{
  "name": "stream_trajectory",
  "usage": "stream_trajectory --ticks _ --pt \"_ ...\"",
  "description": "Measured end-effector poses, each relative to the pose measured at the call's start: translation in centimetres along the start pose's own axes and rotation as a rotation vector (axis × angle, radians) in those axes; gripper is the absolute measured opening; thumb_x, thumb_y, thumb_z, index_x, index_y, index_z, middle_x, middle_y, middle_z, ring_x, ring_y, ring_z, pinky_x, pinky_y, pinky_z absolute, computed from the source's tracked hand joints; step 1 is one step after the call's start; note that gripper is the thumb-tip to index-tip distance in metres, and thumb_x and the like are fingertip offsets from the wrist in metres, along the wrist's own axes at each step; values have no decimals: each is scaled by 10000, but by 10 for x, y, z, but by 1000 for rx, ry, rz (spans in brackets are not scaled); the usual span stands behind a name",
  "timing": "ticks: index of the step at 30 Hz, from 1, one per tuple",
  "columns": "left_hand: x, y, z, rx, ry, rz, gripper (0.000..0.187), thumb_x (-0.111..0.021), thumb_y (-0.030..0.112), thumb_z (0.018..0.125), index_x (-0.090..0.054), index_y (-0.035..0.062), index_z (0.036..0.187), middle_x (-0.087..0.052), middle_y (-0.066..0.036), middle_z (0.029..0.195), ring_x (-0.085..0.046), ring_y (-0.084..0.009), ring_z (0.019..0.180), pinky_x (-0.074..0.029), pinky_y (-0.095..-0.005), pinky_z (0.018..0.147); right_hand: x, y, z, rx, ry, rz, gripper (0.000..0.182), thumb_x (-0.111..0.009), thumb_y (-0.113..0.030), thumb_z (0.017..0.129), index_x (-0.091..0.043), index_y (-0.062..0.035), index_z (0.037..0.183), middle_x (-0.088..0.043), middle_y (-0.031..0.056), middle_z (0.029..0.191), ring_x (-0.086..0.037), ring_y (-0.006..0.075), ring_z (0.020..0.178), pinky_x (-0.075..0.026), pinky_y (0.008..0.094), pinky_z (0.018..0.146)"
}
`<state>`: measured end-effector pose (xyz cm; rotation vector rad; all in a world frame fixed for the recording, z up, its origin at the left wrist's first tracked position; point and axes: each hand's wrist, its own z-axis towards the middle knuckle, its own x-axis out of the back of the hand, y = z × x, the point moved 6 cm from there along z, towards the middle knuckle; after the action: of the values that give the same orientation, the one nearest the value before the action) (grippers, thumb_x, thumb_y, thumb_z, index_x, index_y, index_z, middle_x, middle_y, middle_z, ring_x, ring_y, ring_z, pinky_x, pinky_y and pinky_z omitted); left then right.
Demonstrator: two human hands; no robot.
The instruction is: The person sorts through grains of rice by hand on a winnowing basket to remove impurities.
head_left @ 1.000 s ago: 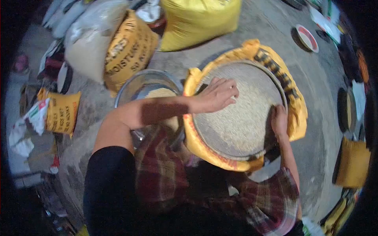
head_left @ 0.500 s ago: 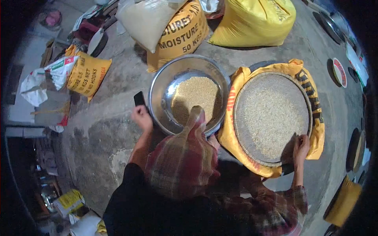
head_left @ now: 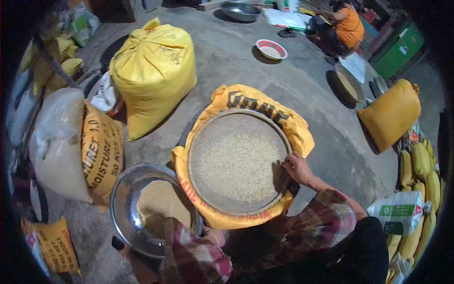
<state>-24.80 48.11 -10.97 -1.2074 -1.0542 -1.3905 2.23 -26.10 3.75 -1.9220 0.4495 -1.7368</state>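
A round woven winnowing tray [head_left: 195,189] with pale grain spread over it rests on an orange printed sack [head_left: 229,220] in front of me. My right hand [head_left: 297,166] is at the tray's right rim, fingers curled closed; what they hold, if anything, is hidden. To the left stands a shiny metal basin [head_left: 124,199] with a heap of golden grain [head_left: 161,201]. My left hand [head_left: 128,255] is low beside the basin, dark and mostly covered by the plaid cloth [head_left: 189,255]; its fingers do not show clearly. Near it is a small black phone-like object [head_left: 117,243].
A full yellow sack [head_left: 156,80] and an orange printed sack [head_left: 101,151] stand left. A red-rimmed bowl [head_left: 272,49] and a metal bowl [head_left: 240,11] lie farther off. A person in orange [head_left: 349,28] sits back right. A filled sack [head_left: 392,113] lies right.
My view has swung to the right, so the tray is now central and the basin lower left. The right hand stays at the tray's rim; the left hand has become mostly hidden.
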Motion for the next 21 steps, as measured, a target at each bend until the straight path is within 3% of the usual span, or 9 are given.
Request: stream_trajectory --ticks 11,16,21 --pt "3 -25 15 -4 -75 12 519 -637 384 757 -578 -91 955 -609 -207 962 -571 -354 892 -441 -435 778 -20 -19 22 47 -161 -121 89 -568 -33 784 -546 -18 869 -520 142 864 -553 325 821 -465 375 709" --pt "17 -43 22 34 -142 -89 587 -642 439 747 -575 -101 969 -608 -218 1002 -571 -364 921 -439 -443 794 -15 -31 37 93 -178 -165 92 -565 -63 787 -544 -12 860 -522 152 863 -548 340 832 -448 410 713" --pt "59 -48 16 442 -486 -690 718 -571 604 733 -591 -63 1001 -602 -167 951 -563 -287 858 -440 -408 754 -14 -17 36 167 -116 -139 122 -581 -4 746 -545 -12 862 -526 159 872 -541 352 813 -449 399 697"
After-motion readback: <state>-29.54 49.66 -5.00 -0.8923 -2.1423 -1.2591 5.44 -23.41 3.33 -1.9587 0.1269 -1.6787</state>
